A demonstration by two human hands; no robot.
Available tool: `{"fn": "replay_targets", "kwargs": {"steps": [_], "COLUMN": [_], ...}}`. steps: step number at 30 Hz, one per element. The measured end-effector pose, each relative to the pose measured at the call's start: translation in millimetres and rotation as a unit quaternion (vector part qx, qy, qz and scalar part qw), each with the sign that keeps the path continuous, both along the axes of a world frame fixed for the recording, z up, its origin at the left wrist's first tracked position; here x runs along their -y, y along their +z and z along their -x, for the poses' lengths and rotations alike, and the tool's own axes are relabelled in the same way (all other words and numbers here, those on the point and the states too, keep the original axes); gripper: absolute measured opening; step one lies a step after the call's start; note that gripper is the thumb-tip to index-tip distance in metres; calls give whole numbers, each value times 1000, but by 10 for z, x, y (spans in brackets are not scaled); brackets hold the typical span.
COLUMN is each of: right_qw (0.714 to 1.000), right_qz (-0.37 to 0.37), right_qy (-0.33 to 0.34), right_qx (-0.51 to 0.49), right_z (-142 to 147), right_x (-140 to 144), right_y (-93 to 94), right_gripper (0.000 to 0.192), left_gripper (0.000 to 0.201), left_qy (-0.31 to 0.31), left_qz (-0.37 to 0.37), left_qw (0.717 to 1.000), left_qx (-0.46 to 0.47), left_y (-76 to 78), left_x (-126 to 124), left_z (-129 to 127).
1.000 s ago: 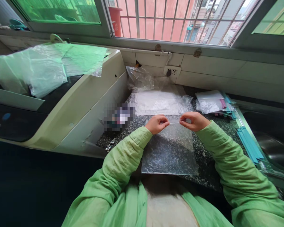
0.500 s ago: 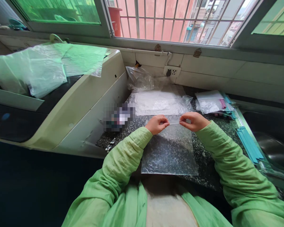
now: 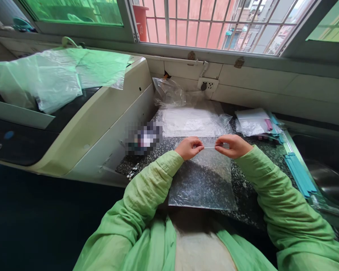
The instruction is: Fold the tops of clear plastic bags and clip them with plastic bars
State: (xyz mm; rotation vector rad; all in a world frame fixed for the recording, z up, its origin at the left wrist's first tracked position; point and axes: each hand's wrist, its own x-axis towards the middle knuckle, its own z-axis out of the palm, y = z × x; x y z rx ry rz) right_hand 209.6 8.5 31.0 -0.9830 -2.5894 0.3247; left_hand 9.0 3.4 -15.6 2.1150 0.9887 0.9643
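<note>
A clear plastic bag (image 3: 202, 184) lies flat on the speckled counter in front of me, its lower edge near the counter's front. Along its upper end runs a thin white strip (image 3: 209, 147), which looks like the bag's seal line. My left hand (image 3: 190, 148) pinches this upper end, thumb against curled fingers. A short way to the right, my right hand (image 3: 230, 145) pinches it in the same manner. The strip is straight between the two sets of fingertips. Behind my hands are more clear plastic bags (image 3: 190, 120), spread flat in a pile.
Left stands a large cream-coloured machine (image 3: 101, 124) with plastic sheets (image 3: 56, 81) on top. Right of the pile lie small bags (image 3: 252, 120), with teal strips (image 3: 298, 175) by a metal sink (image 3: 327, 177). A blurred-out object (image 3: 144, 138) and small white bits (image 3: 132, 172) are at left.
The whole view has shifted slightly. Both hands keep their pinch at the bag's top end, with almost no movement.
</note>
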Motion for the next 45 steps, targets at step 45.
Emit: {"fn": "replay_targets", "kwargs": {"steps": [45], "right_qw": [999], "right_qz": [-36], "right_qy": [7], "right_qx": [3], "right_z": [-16], "right_x": [-6], "right_y": [-29], "right_gripper": [17], "left_gripper": [11], "left_qy": [-8], "left_qz": [-28], "left_qw": [999], "left_qx": [-21], "left_y": [35], "left_x": [-4], "left_z": [28]}}
